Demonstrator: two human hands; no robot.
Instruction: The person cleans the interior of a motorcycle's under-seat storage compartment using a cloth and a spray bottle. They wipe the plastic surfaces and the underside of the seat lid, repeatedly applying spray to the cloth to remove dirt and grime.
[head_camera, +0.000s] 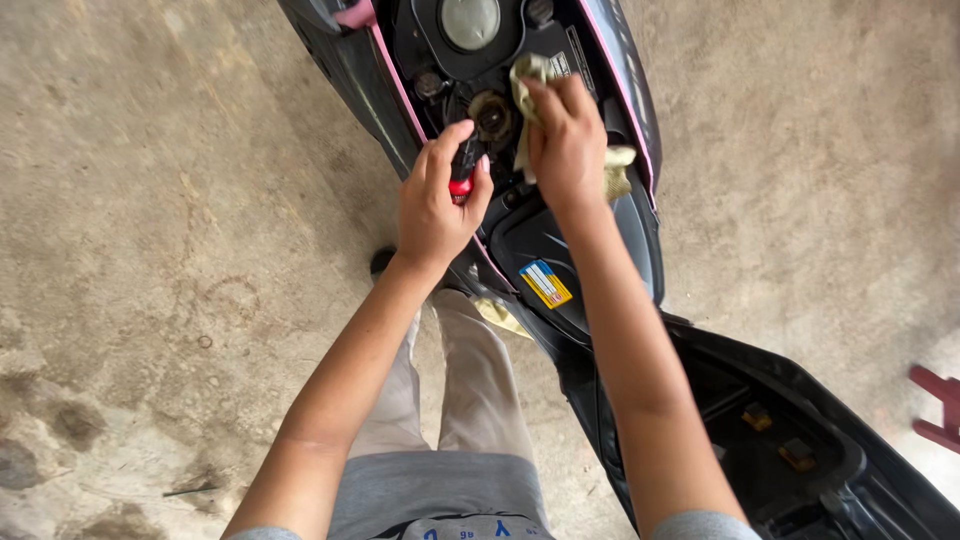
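Note:
My left hand (436, 198) grips a small tool with a red and black handle (461, 183), held upright at the left side of an open black scooter compartment (540, 240). My right hand (566, 138) presses a pale yellowish rag (619, 170) into the compartment, just right of a round rusty filler opening (492, 113). The rag's ends stick out above and to the right of my fingers. The two hands are almost touching.
The scooter has black bodywork with pink trim (390, 75) and its raised seat underside (790, 440) lies at lower right. A yellow and blue sticker (545, 283) sits in the compartment. Stained concrete floor (180, 250) surrounds it. A red object (940, 405) is at the right edge.

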